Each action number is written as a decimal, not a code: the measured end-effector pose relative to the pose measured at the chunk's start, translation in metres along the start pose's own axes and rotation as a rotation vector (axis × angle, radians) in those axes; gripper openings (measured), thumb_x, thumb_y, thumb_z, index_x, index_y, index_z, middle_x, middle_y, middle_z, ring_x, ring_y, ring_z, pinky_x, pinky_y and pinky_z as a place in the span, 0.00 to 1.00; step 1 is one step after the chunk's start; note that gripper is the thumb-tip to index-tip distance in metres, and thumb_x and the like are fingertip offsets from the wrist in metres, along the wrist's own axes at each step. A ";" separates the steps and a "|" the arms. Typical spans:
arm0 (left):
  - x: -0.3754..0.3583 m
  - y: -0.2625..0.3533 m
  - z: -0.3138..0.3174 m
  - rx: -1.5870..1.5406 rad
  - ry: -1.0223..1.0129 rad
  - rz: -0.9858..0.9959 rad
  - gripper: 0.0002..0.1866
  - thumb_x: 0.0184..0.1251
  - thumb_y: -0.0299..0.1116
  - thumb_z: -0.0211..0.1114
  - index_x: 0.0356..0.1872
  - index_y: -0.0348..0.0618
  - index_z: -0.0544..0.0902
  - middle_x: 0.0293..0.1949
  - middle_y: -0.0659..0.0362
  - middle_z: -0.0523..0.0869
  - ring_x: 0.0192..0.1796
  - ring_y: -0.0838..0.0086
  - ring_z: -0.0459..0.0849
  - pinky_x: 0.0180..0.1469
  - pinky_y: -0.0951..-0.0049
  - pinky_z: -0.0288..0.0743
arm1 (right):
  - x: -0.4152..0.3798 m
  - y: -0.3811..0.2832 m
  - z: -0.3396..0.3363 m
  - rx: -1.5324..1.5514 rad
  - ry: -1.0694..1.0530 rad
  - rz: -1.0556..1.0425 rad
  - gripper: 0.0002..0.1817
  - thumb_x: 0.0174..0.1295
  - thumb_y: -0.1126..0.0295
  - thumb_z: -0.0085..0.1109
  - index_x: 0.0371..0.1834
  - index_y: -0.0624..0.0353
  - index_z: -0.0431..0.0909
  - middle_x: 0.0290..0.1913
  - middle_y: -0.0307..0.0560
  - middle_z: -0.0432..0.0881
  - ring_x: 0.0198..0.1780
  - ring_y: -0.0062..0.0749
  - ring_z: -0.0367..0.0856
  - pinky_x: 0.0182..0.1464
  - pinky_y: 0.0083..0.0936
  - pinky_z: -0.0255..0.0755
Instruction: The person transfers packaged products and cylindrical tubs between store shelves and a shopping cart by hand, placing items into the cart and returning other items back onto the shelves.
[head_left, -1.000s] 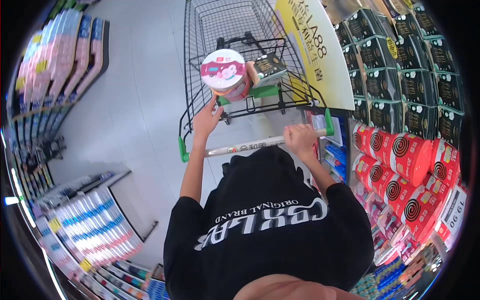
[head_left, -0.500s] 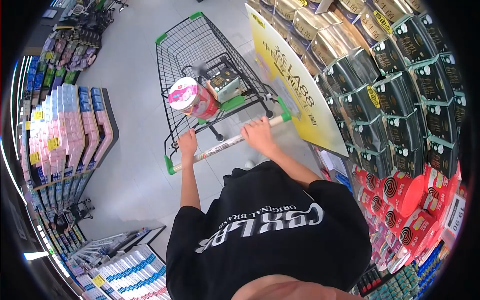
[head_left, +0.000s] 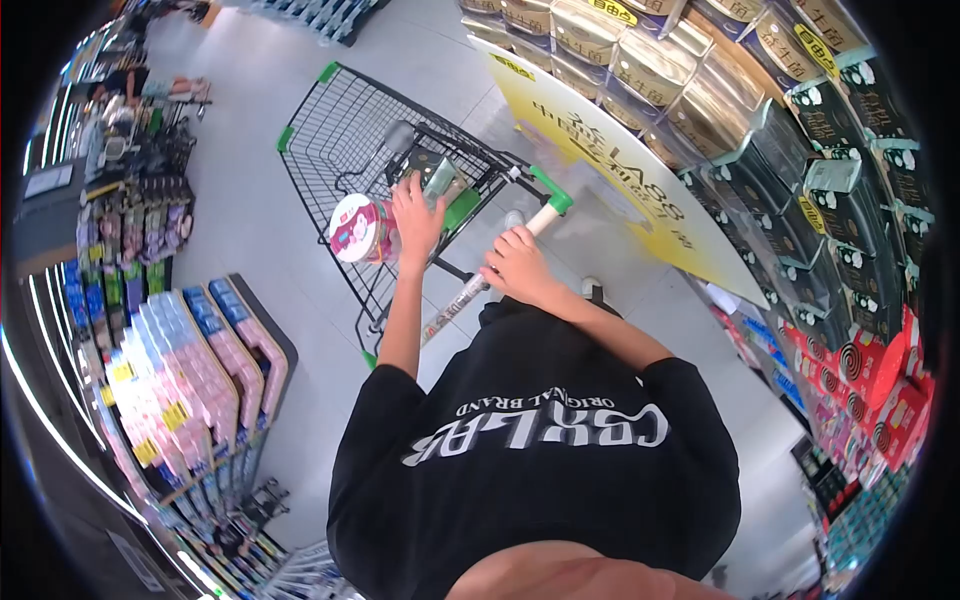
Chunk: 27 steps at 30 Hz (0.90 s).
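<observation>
A shopping cart (head_left: 330,125) with black wire sides and green corners stands in front of me. My right hand (head_left: 518,264) is wrapped round its pale handle bar (head_left: 542,219). Away from the bar, my left hand (head_left: 417,218) reaches over the cart's near part with its fingers stretched out. Right beside that hand sits a round clear tub (head_left: 357,229) with a white and pink lid. The left fingertips overlap the edge of a dark green packet (head_left: 430,170), which lies next to the tub.
To the right rise stacked gold packs (head_left: 655,60) and dark green packs (head_left: 850,260), fronted by a yellow-white sign board (head_left: 600,150). Red packages (head_left: 870,370) are stacked nearer. On the left stands a display of pink and blue packs (head_left: 190,370). A person (head_left: 150,85) is far back left.
My left hand has let go of the handle bar and moved forward to the tub and packet. The cart has turned leftward in view, while my right hand stays on the bar.
</observation>
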<state>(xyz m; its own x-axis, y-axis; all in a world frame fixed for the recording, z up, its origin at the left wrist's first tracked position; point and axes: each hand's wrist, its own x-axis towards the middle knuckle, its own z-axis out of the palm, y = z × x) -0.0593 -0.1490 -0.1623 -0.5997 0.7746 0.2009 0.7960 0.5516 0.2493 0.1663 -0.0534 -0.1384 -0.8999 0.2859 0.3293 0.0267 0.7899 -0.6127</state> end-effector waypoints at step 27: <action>-0.051 0.145 -0.179 -0.878 -0.104 0.889 0.35 0.43 0.38 0.74 0.57 0.42 0.75 0.56 0.50 0.76 0.60 0.53 0.71 0.60 0.55 0.59 | 0.000 -0.046 -0.031 2.165 0.941 0.346 0.33 0.67 0.42 0.45 0.64 0.58 0.66 0.49 0.53 0.80 0.49 0.40 0.82 0.53 0.44 0.77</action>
<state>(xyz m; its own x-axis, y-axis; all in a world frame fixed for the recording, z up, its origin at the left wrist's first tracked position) 0.0722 -0.1639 0.0337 0.1565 0.8153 0.5575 0.5741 -0.5344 0.6203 0.1784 -0.0723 -0.0876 -0.5871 0.7892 -0.1800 -0.7933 -0.6052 -0.0659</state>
